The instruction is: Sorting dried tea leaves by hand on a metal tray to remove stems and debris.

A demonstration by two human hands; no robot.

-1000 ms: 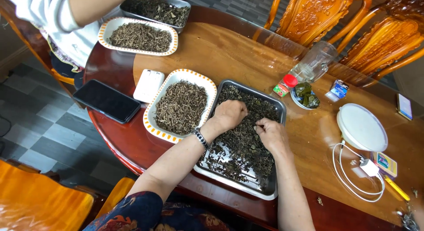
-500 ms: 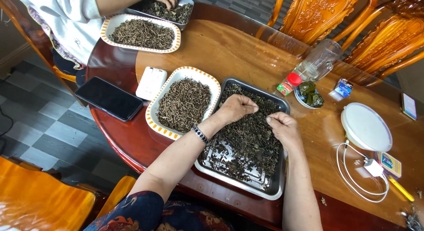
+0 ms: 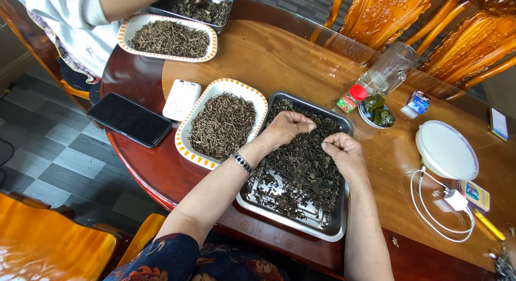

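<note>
Both hands nearer together now

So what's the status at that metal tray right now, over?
Left hand and right hand both pinching dried leaves over the metal tray. Twig-filled dish beside it. Nothing blocking.

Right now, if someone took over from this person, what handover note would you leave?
Left hand: loosely closed, picking in the dark dried leaves.
Right hand: fingers pinched over the same leaves.
Both work in the rectangular metal tray. The white oval dish with orange-dotted rim, beside it to the left, holds a heap of brown stems.
Done: many stems in the dish. Left: leaves cover most of the tray.
</note>
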